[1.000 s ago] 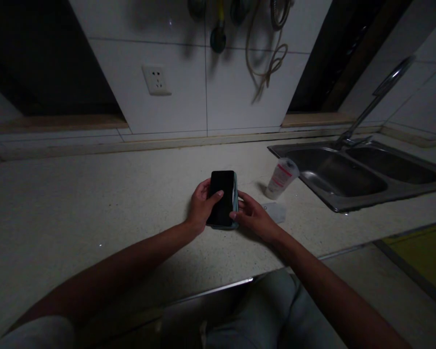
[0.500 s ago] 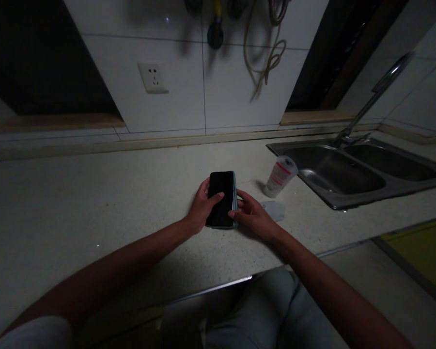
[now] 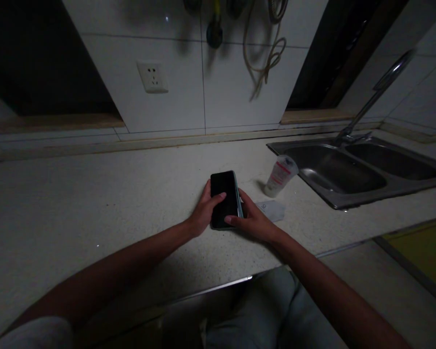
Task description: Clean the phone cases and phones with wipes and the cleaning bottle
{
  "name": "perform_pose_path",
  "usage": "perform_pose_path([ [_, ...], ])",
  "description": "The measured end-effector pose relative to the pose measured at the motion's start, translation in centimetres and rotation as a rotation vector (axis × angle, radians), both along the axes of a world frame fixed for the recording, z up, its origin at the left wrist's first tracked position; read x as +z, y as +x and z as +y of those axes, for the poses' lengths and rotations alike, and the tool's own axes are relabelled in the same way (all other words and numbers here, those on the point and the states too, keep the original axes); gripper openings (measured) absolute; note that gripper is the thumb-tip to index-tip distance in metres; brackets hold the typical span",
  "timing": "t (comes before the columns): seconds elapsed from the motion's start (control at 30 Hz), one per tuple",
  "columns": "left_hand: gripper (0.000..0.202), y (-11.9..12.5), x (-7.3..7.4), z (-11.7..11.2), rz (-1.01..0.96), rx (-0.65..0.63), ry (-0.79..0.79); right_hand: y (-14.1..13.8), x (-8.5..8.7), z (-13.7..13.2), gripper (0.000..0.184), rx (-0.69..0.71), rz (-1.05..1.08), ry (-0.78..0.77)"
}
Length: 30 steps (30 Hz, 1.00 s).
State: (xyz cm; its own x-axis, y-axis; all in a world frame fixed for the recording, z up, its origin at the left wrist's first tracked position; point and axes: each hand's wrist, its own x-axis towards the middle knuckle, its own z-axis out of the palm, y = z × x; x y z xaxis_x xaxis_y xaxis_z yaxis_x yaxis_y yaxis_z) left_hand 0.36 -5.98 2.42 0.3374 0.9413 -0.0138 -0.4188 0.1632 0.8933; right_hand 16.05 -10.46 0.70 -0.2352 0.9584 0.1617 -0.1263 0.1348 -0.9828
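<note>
A smartphone (image 3: 223, 186) with a black, dark screen and a pale bluish-grey case edge is held just over the countertop. My left hand (image 3: 202, 212) grips its left side, the thumb lying across the screen. On the lower right side my right hand (image 3: 252, 220) grips it too, thumb over the screen's lower part and fingers behind the case edge. The fingers under the phone are hidden. Right of the right hand lies a flat, pale grey item (image 3: 274, 210), partly covered by that hand; its kind is unclear. Behind it stands a translucent plastic cup (image 3: 280, 174) with red markings.
The pale speckled countertop (image 3: 76, 194) runs along a tiled wall with a power socket (image 3: 152, 77). At the right is a double-bowl steel sink (image 3: 337, 196) with a tall faucet (image 3: 378, 89). A looped cord (image 3: 271, 63) hangs on the wall.
The phone has turned slightly and shifted a little to the right. My right thumb has slid lower on the screen, and the right fingers are wrapped closer around the case edge.
</note>
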Motion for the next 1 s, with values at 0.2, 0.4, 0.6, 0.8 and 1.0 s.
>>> perform_pose_path([
  [0.2,0.029,-0.4,0.1,1.3,-0.163,-0.019,-0.128,0.0,0.3,0.2,0.080,-0.032,0.088,-0.147],
  [0.4,0.026,-1.4,-0.5,2.2,-0.161,-0.141,-0.199,0.2,0.6,0.0,0.078,-0.055,0.090,-0.153],
  [0.6,0.033,-1.8,-0.6,2.3,-0.152,-0.168,-0.159,0.3,0.4,0.0,0.079,-0.048,0.068,-0.140],
  [0.8,0.036,-1.5,-0.3,2.0,-0.149,-0.121,-0.148,0.3,0.3,0.0,0.076,-0.044,0.065,-0.143],
  [1.0,0.032,-1.5,-0.2,1.9,-0.113,-0.097,-0.146,0.4,0.2,0.1,0.075,-0.051,0.046,-0.134],
])
